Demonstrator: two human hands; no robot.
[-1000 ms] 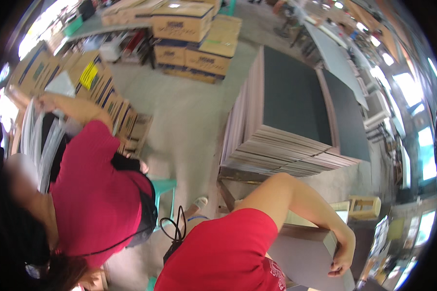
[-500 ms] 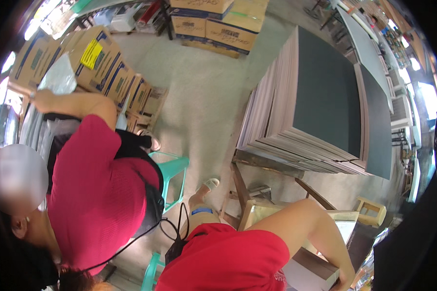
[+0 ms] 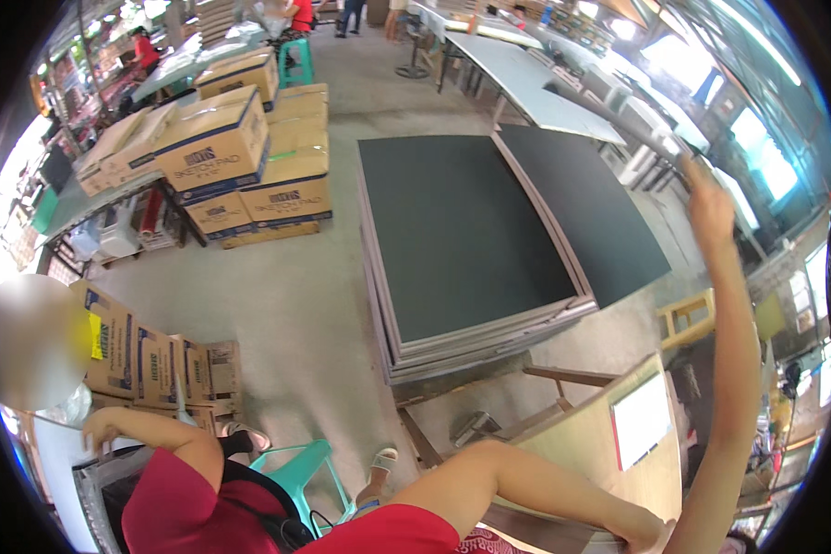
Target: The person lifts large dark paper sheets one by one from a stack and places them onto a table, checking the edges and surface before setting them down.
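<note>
My right hand (image 3: 708, 208) is raised at the upper right, its bare forearm rising from the lower edge. Its fingers appear closed on one end of a long dark grey strip (image 3: 619, 120), which slants up and left over a pale table. From a red sleeve, my left arm bends across the bottom. My left hand (image 3: 654, 535) is low, beside a light wooden board (image 3: 572, 434); the lower edge cuts off its fingers. A white sheet with a red edge (image 3: 642, 420) lies on that board. Beyond stands a stack of large boards with dark tops (image 3: 462, 231).
At left, a co-worker in a dark pink sleeve (image 3: 171, 503) has an arm bent near cartons (image 3: 148, 360). A green stool (image 3: 300, 471) stands between us. More cartons (image 3: 208, 152) are piled farther back. A yellow wooden stool (image 3: 688, 319) is at right, below long pale tables (image 3: 526, 78).
The view has tilted up, showing more of the room. My right arm has come into view, raised with the strip. The paper block near my left hand is now mostly hidden.
</note>
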